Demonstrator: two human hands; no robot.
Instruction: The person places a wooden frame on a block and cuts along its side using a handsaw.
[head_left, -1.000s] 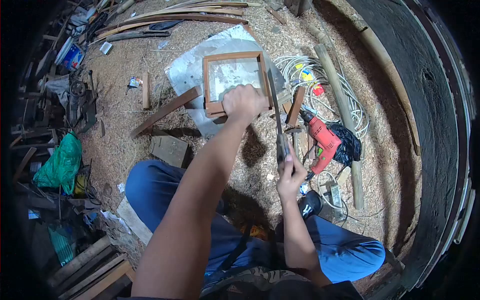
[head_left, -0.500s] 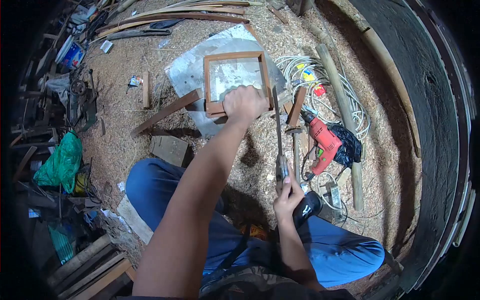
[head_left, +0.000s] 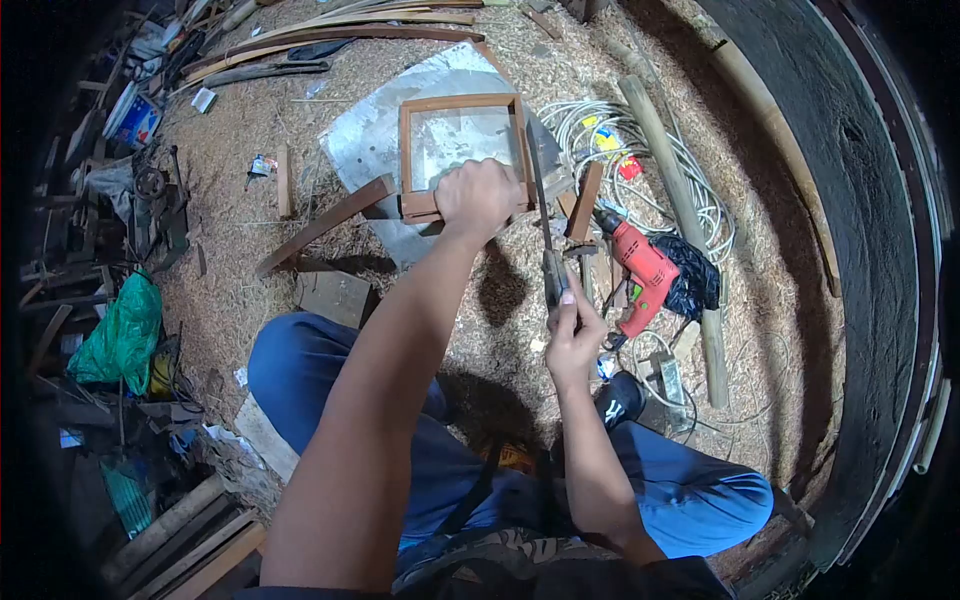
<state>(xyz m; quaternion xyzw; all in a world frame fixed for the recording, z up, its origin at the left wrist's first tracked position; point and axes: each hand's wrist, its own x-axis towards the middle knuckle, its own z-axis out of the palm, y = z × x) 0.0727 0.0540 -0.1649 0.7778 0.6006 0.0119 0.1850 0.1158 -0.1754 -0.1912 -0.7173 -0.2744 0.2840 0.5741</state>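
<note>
My left hand (head_left: pixel 478 195) is closed over the near rail of a rectangular wooden frame (head_left: pixel 407 150), at its right part. The frame stands over a worn metal sheet (head_left: pixel 360 135). In my right hand (head_left: pixel 575 340) is the handle of a handsaw (head_left: pixel 541 200), seen almost edge-on. Its long thin blade points away from me and runs along the right side of the frame, close to the near right corner. Whether the teeth touch the wood cannot be made out.
A red power drill (head_left: pixel 645 275) lies to the right, beside a black plastic bag (head_left: pixel 690 285), coiled cable (head_left: pixel 715 210) and a round pole (head_left: pixel 665 165). Left of the frame, a wooden strip (head_left: pixel 320 228) leans near a block (head_left: pixel 335 297). Shavings cover the ground.
My right hand and the saw have moved forward, away from me, along the frame's right side. My left hand keeps its grip on the frame. The whole view has shifted slightly.
</note>
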